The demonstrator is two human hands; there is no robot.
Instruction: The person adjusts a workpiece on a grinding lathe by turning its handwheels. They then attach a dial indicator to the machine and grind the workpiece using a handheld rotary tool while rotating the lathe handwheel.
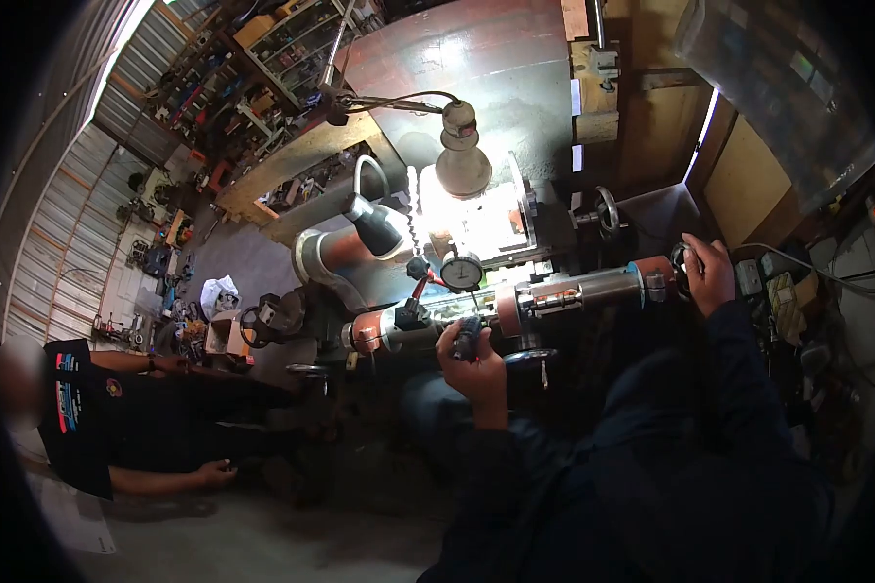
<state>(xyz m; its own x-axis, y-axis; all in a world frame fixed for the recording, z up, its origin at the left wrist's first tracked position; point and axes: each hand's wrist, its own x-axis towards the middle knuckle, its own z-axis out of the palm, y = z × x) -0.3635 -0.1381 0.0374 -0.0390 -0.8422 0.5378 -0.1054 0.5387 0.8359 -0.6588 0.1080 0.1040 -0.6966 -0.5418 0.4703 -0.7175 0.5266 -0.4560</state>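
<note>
My left hand (473,371) is closed around a small dark object (468,340) with a red glint, held against the near side of the machine's long shaft assembly; its exact kind does not show. Just above it stands a round dial indicator (462,272), joined to a red-and-black holder (415,303) on the shaft's left part. At the far right end, my right hand (708,276) has its fingers curled over a dark round knob or handwheel (685,270). Between both hands runs a bright metal cylinder (608,289) with reddish end collars.
Two lamps light the machine: a dark one (376,228) and a pale one (464,165). Handwheels (608,209) project from the machine, one with a crank handle (543,374) below the shaft. Another person (97,418) stands at left. Cluttered shelves (292,53) line the back.
</note>
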